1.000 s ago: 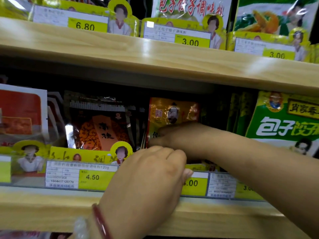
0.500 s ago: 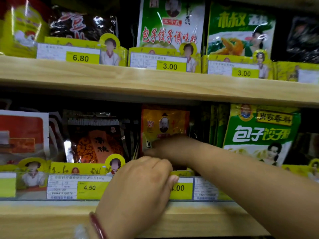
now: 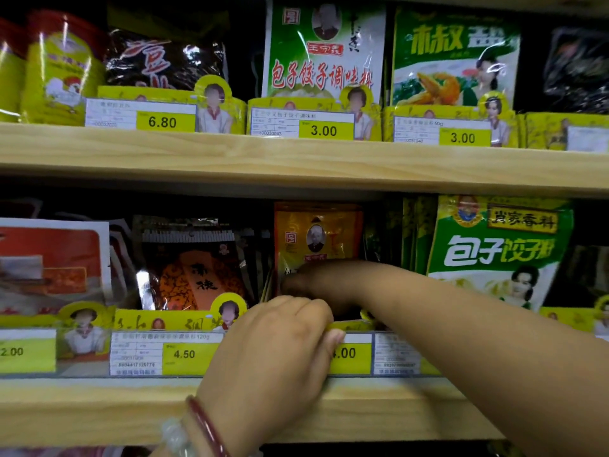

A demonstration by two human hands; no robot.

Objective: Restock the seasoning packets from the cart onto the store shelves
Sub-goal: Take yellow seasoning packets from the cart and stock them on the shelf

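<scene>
Fingers of the left hand [image 3: 276, 354] curl over the price rail [image 3: 197, 354] at lower centre; right hand [image 3: 306, 285] touches the orange packet [image 3: 316, 235], its fingers too dark to tell.

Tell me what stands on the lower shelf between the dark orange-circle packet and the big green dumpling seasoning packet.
The orange-yellow packet, with the right hand reaching in front of it, in the head view.

Two light wooden shelves fill the view. The upper shelf [image 3: 296, 159] runs across the middle. The lower shelf [image 3: 99, 410] sits below it. Behind the upper shelf it is dark.
</scene>
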